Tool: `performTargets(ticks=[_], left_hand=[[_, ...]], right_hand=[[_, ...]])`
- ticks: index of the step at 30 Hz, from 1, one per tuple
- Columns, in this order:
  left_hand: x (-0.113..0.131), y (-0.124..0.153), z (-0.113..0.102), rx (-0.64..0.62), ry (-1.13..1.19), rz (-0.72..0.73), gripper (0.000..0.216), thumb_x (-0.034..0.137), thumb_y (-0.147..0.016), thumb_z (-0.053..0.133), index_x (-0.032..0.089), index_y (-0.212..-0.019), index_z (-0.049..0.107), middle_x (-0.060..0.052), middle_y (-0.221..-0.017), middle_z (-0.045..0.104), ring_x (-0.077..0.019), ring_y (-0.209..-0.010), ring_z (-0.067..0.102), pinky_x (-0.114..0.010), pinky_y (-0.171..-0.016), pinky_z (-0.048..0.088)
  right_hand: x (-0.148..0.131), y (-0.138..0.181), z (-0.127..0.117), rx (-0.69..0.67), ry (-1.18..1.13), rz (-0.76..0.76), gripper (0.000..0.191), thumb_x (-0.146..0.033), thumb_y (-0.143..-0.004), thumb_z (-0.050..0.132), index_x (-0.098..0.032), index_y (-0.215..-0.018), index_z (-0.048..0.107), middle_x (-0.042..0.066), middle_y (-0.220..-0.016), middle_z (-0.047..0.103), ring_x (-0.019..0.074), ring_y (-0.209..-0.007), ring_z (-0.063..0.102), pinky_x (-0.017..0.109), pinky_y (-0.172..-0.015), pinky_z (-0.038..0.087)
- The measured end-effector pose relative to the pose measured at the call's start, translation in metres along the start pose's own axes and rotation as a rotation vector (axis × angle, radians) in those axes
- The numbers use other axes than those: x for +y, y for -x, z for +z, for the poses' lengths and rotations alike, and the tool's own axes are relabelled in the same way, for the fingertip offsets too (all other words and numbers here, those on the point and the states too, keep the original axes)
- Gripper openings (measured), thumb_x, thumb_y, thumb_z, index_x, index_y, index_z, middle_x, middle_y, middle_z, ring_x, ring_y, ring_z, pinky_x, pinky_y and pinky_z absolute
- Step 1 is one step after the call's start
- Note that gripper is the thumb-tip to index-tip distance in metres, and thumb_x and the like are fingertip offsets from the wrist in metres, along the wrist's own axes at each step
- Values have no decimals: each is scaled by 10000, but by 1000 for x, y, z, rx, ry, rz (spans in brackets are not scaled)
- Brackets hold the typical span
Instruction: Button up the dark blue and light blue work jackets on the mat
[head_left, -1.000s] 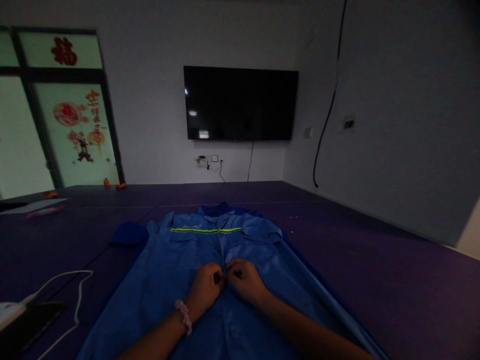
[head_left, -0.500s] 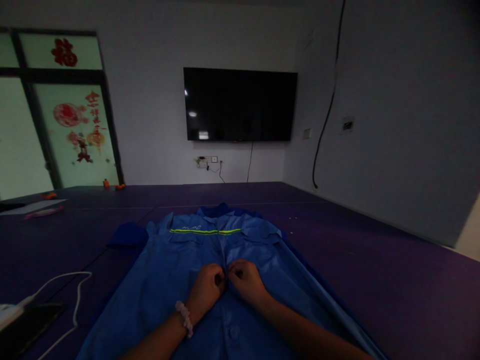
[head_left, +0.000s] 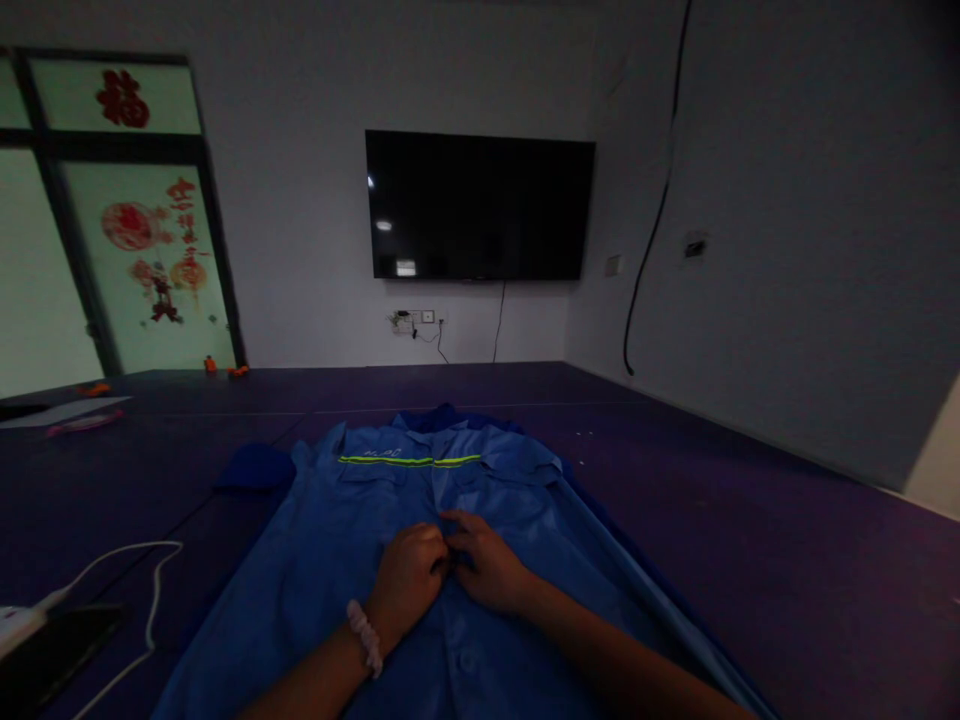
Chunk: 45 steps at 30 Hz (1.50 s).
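A blue work jacket (head_left: pixel 322 560) with yellow-green stripes across the chest lies spread face up, its collar away from me. Over the middle of its front, my left hand (head_left: pixel 411 572) is closed in a pinch on the front edge. My right hand (head_left: pixel 487 565) meets it there, thumb and some fingers on the same edge, one finger stretched forward over the cloth. The fingertips of both hands nearly touch and hide the spot between them. Nearer to me a round button (head_left: pixel 466 662) shows on the front strip.
The jacket rests on a wide purple surface (head_left: pixel 750 540). A blue cap (head_left: pixel 257 468) lies left of it. At the near left are a dark phone-like slab (head_left: pixel 64 650) and a white cable (head_left: pixel 155 600). A television (head_left: pixel 480 208) hangs on the far wall.
My right hand's fingers have loosened from a tight pinch, with one now reaching forward. My left hand has turned slightly, its knuckles more on top. The jacket lies as before.
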<state>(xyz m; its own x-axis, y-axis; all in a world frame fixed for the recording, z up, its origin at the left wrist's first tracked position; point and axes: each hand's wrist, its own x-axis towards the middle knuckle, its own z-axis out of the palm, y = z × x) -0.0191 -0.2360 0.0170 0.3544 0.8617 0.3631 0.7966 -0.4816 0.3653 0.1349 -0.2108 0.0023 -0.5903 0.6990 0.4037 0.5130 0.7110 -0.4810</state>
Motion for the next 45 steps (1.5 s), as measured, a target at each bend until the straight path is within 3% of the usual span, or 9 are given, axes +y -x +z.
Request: performTargets(ticks=[7,13,25,45], left_hand=[[2,1,-3,-9,-3,-14,168,124,-747,486,181,-710,641,-37,-778,632,-156,-780,555,-265,-745,389],[8,3,-9,-58,5,-45,186,121,-741,468,186,-754,642,-36,-831,640,-158,-806,565,-259,-747,386],[13,5,-9,-100,-219,-179,211,275,-794,474,154,-736,637,-76,-830,622,-183,-786,564,-275,-681,361],[13,5,-10,-63,-131,-235,141,251,-739,519,155,-731,622,-59,-837,630,-165,-769,569,-251,-652,348]], right_hand=[[5,-1,-14,-96,-41,-94,258,-94,-728,534,-181,-946,639,92,-1193,542,198,-1110,494,337,-960,368],[12,-5,-13,-87,-51,-59,132,-190,-761,588,-195,-876,652,64,-1102,589,190,-1033,539,319,-917,400],[9,-5,-10,-67,82,-2,143,-167,-747,598,-193,-877,652,67,-1116,587,213,-1051,527,322,-893,409],[6,-6,-11,-75,123,-24,115,-130,-746,567,-161,-853,595,76,-1060,579,193,-1019,521,292,-861,401]])
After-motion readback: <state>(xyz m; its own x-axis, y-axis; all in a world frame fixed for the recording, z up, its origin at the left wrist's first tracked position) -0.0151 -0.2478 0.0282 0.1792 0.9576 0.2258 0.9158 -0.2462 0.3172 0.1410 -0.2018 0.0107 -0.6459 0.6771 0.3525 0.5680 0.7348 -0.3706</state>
